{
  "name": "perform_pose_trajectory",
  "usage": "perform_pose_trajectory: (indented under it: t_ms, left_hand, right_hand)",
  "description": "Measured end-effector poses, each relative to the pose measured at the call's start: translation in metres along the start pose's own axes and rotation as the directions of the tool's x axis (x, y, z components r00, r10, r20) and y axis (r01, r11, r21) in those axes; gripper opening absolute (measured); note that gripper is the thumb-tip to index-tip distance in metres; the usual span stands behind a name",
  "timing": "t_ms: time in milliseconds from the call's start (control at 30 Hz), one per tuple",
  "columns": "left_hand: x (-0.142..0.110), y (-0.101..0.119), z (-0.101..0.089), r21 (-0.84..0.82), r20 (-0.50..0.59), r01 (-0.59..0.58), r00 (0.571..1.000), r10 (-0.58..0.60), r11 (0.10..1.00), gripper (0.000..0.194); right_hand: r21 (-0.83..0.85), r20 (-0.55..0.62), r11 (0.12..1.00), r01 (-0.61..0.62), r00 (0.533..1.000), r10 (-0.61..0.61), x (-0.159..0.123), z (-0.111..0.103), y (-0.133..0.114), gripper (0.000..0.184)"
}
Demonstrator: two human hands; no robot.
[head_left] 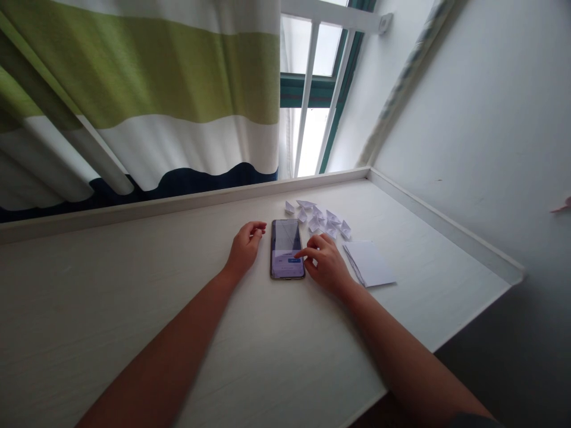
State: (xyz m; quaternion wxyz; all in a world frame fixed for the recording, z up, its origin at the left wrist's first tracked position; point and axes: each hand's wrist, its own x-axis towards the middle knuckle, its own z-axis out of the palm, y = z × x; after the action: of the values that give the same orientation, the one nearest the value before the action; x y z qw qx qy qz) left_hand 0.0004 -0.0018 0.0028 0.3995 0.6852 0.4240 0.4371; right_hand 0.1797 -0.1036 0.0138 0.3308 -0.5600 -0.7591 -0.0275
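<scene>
Phone beside right hand, lettering illegible

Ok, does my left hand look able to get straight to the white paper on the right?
Probably not straight across: the phone and your right hand lie between your left hand and the white paper. It would likely need to go over or around them.
</scene>
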Motion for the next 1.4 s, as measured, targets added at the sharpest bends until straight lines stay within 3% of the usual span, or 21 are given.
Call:
perform_pose_trajectory:
  t_ms: [767,1400]
  left_hand:
    - [0.0006,-0.0026,0.0000,0.005,-0.007,-0.008,1.000,0.008,1.000,0.024]
    - [0.0005,-0.0032,-0.0002,0.005,0.003,-0.009,1.000,0.009,1.000,0.024]
  right_hand:
    - [0.033,0.075,0.999,0.002,0.997,-0.004,-0.0011,0.0002,0.0004,0.023]
    - [0.049,-0.026,0.999,-0.022,0.999,0.023,-0.0007,-0.0010,-0.0010,0.023]
